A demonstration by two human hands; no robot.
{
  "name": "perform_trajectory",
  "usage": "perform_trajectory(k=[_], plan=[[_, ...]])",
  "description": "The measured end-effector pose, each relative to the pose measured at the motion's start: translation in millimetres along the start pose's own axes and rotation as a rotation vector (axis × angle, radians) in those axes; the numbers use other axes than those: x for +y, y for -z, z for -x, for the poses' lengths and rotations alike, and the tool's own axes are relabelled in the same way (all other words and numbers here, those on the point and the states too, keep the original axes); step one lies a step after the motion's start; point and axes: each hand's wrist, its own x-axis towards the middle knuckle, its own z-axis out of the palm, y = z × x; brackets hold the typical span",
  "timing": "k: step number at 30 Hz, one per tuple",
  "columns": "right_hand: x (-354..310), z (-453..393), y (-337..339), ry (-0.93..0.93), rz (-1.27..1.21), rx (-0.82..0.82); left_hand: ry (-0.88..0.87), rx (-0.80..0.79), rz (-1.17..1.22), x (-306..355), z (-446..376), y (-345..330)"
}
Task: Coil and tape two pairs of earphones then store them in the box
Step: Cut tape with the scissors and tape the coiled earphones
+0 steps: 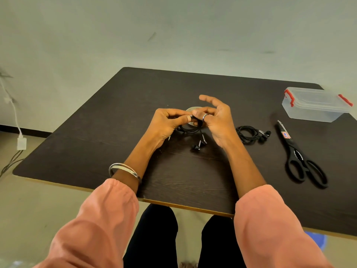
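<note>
Pinching a coiled pair of black earphones (190,130) above the middle of the dark bench (96,132), the left hand (168,122) is seen with its fingers curled and its thumb pressed onto the bundle. A metal bangle (123,170) is worn on the left forearm, nearer the viewer than this coil. The coil's earbuds (199,145) hang down and rest on the bench just below it. A roll of tape (193,109) is partly hidden directly behind the coil. The same coil is pinched from the right by the right hand (216,120), thumb and lower fingers closed on it while the index finger is raised and spread away; a ring is worn on one finger. A second pair of earphones (252,135), already coiled, lies to the right of the held coil. Further right, black scissors (298,153) lie closed. A closed clear box (314,104) with red clips stands farthest right of the coil, behind the scissors.
</note>
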Motion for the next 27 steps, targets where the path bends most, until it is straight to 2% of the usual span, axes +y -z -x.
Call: perform_trajectory(k=[6, 12, 17, 21, 27], plan=[[-0.9, 1.5, -0.1, 0.096, 0.172, 0.034, -0.018, 0.021, -0.114, 0.0, -0.8, -1.7], [2.7, -0.2, -3.5, 0.234, 0.368, -0.006, -0.029, 0.074, -0.178, -2.3, -2.3, -0.4], [3.2, 2.1, -1.0, 0.324, 0.436, -0.083, -0.005, 0.12, -0.227, -6.6, -5.0, -0.3], [0.1, 4.8, 0.4, 0.419, 0.586, -0.122, 0.049, 0.115, -0.161, -5.8, -4.2, -0.8], [1.3, 10.1, -7.8, 0.634, 0.724, -0.066, 0.096, 0.103, 0.046, -1.2, -2.3, 0.5]])
